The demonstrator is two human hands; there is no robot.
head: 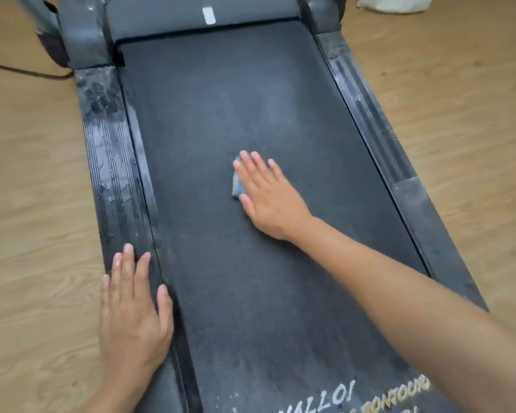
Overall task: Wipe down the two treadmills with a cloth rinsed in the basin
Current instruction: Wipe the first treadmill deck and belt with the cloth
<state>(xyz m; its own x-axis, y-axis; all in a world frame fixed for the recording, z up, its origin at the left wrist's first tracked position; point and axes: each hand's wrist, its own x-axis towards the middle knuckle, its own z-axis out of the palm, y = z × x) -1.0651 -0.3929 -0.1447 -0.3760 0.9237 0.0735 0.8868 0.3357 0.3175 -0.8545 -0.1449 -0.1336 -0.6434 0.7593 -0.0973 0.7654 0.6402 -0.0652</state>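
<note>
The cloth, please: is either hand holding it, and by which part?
Not gripped: the right hand presses flat on top of the cloth against the treadmill belt.

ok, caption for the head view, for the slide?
Right hand presses a cloth flat on the treadmill belt; left hand rests on the dusty side rail.

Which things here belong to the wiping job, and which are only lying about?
Part of the job:
- treadmill, dusty belt and side rails
- cloth, pressed flat on the belt under the right hand
- left hand, resting on the left rail

Lying about:
- cable, black, on the floor
- white thing at the top edge, cut off, unclear what it is
</note>
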